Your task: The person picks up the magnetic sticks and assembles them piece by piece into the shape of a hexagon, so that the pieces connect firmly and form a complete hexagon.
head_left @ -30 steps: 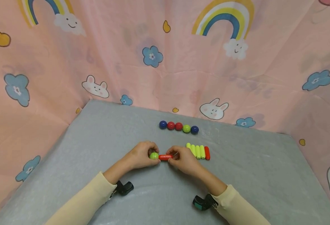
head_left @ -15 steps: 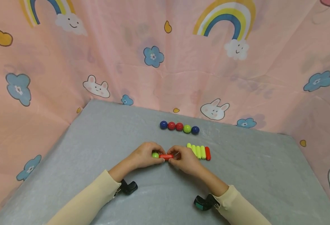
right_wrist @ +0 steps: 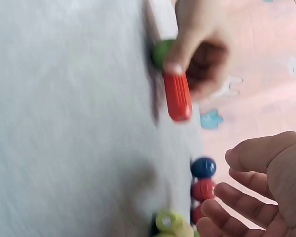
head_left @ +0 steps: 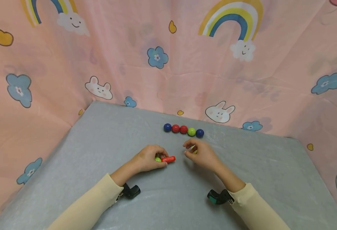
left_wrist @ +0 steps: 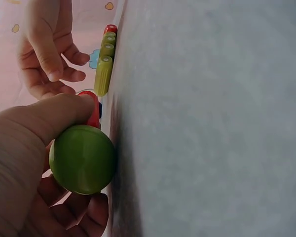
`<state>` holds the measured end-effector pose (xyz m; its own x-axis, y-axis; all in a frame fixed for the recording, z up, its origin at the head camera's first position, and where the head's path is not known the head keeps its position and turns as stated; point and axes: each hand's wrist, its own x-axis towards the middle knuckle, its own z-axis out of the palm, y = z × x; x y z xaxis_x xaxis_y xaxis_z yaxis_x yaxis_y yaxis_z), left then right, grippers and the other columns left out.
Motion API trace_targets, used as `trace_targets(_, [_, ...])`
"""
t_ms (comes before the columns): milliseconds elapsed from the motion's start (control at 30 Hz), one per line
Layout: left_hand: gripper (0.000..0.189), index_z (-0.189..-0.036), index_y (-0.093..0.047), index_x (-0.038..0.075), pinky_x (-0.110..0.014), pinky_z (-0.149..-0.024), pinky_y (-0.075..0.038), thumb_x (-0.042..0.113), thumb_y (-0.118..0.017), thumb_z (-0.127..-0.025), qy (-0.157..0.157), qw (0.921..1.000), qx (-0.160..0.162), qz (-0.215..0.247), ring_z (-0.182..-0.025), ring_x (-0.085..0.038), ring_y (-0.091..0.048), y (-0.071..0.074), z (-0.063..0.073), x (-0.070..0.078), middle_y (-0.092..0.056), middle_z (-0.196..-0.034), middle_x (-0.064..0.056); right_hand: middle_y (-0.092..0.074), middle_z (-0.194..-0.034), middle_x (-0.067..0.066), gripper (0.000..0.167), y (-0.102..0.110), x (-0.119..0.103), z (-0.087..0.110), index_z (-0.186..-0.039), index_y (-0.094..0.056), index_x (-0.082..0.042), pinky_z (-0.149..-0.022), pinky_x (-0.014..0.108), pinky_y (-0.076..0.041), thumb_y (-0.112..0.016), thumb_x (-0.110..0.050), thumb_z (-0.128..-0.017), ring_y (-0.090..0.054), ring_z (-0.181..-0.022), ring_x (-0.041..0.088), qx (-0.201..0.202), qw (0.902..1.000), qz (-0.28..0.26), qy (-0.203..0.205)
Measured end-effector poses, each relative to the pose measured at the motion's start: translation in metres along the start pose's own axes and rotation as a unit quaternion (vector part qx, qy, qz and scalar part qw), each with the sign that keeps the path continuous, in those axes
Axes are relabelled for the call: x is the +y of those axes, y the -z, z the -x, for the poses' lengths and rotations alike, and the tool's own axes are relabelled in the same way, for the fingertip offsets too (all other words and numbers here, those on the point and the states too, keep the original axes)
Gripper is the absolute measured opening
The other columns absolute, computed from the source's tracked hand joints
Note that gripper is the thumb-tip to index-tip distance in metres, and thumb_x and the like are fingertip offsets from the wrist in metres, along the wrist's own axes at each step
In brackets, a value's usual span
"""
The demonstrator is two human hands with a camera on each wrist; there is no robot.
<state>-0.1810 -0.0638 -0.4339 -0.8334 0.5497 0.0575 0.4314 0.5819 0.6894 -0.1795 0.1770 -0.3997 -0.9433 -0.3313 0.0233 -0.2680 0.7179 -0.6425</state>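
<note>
My left hand pinches a red ribbed rod between thumb and fingers, low over the grey cloth. A green ball sits at the rod's near end, under the palm. The rod's other end sticks out to the right, tilted slightly up in the head view. To its right, my right hand holds nothing, its fingers spread and loosely bent. Beneath and behind that hand stand several yellow-green rods with a red rod at the far end; the head view mostly hides them.
Beyond the hands, a row of balls lies on the grey cloth: blue balls at both ends, red ones and a green one between. A pink patterned curtain hangs behind and at both sides.
The right hand has let go of the red rod and moved right and away, over the yellow-green rods. The left hand shifted slightly right, its fingers now on the rod.
</note>
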Motion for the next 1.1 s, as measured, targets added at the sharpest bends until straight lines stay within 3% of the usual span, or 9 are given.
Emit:
trace_targets(333, [0.021,-0.100,-0.073,0.014,-0.022,-0.070,-0.045,0.021,-0.077,-0.080,-0.006,1.0000,0.001,0.004,-0.078,-0.007,-0.054,0.001,-0.001,-0.002,-0.064,-0.085,0.006,-0.067,-0.109,0.015,0.027,0.028,0.027,-0.025,-0.110,-0.065,-0.003,-0.084,0.045,-0.053,-0.068,-0.016,-0.087,-0.063,-0.095,0.029,0.037,0.9971,0.067,-0.002])
trace_targets(567, [0.021,-0.099,-0.073,0.013,-0.021,-0.069,-0.045,0.018,-0.077,-0.080,-0.016,0.9998,0.004,0.007,-0.077,-0.008,-0.054,0.002,0.000,-0.002,-0.065,-0.085,0.005,-0.063,-0.116,0.015,0.032,0.041,0.038,-0.039,-0.115,-0.064,-0.005,-0.086,0.048,-0.050,-0.064,-0.021,-0.088,-0.059,-0.102,0.034,0.026,0.9935,0.108,-0.025])
trace_targets(767, [0.019,-0.098,-0.073,0.013,-0.020,-0.069,-0.045,0.016,-0.077,-0.079,-0.022,0.9996,0.010,0.013,-0.077,-0.010,-0.055,0.003,0.001,-0.002,-0.065,-0.084,0.003,-0.056,-0.121,0.018,0.037,0.045,0.045,-0.050,-0.120,-0.061,-0.004,-0.088,0.051,-0.049,-0.064,-0.021,-0.087,-0.058,-0.105,0.037,0.012,0.9910,0.128,-0.037])
trace_targets(1100, [0.020,-0.099,-0.074,0.012,-0.020,-0.068,-0.046,0.018,-0.077,-0.080,-0.012,0.9998,0.007,0.015,-0.077,-0.008,-0.055,0.002,0.001,-0.005,-0.065,-0.086,0.003,-0.060,-0.121,0.026,0.038,0.039,0.060,-0.059,-0.122,-0.058,0.002,-0.089,0.049,-0.052,-0.064,-0.011,-0.087,-0.061,-0.106,0.038,-0.001,0.9924,0.111,-0.051])
